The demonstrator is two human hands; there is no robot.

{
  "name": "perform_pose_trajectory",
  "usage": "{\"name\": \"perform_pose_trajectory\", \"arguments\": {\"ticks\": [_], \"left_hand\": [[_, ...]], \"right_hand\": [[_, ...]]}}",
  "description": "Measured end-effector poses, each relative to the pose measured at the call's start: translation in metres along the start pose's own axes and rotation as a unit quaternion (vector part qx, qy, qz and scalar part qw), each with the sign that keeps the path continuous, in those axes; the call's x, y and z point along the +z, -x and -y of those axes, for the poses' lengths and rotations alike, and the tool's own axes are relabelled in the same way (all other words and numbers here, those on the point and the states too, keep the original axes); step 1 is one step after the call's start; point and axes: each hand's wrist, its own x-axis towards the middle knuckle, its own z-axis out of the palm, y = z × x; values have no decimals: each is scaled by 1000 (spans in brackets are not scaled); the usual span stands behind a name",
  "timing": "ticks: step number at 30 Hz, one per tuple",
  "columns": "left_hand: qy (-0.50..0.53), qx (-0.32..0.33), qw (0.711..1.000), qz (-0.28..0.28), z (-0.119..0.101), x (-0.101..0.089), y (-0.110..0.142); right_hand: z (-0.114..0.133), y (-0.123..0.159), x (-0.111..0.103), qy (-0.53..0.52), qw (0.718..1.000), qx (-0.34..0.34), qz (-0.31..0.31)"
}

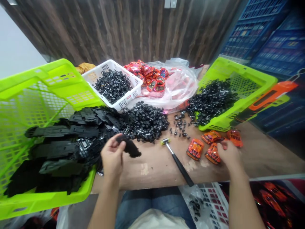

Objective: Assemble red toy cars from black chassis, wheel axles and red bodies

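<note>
My left hand (113, 156) is closed in a pinch on a flat black plastic toy car base (129, 147), raised over the front of the table. My right hand (230, 156) is at the right, its fingers gripping the edge of an orange toy car body (213, 153). Close around it lie several more bodies: one orange toy car body (195, 149) to the left, another toy car body (211, 136) behind and a third toy car body (235, 138) beside the fingers. Between my hands lies a small hammer (178, 162) with a yellow-tipped head and black handle.
A green basket (78, 192) at left spills black car bases (59, 146). Black wheel-and-axle pieces (145, 122) are heaped mid-table, in a white basket (137, 92) and in a tipped green basket (259, 74). Red car bodies (150, 76) lie on a plastic bag (183, 84) behind.
</note>
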Motion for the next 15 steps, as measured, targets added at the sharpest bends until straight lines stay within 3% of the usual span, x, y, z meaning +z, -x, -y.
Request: {"name": "perform_pose_trajectory", "arguments": {"ticks": [4, 7, 9, 11, 13, 15], "left_hand": [[164, -183, 966, 80, 24, 27, 14], [229, -236, 939, 105, 37, 37, 22], [233, -237, 935, 123, 42, 41, 26], [220, -228, 939, 137, 43, 44, 31], [215, -223, 939, 150, 42, 47, 36], [228, -217, 934, 171, 40, 47, 41]], "right_hand": [[-16, -14, 5, -38, 996, -1, -80], [-20, -8, 1, -55, 992, -10, -115], [-2, 4, 2, -66, 989, -40, -124], [34, 15, 9, -68, 989, -98, -85], [78, 21, 19, -17, 983, -176, 39], [118, 19, 27, 66, 968, -206, 131]]}}
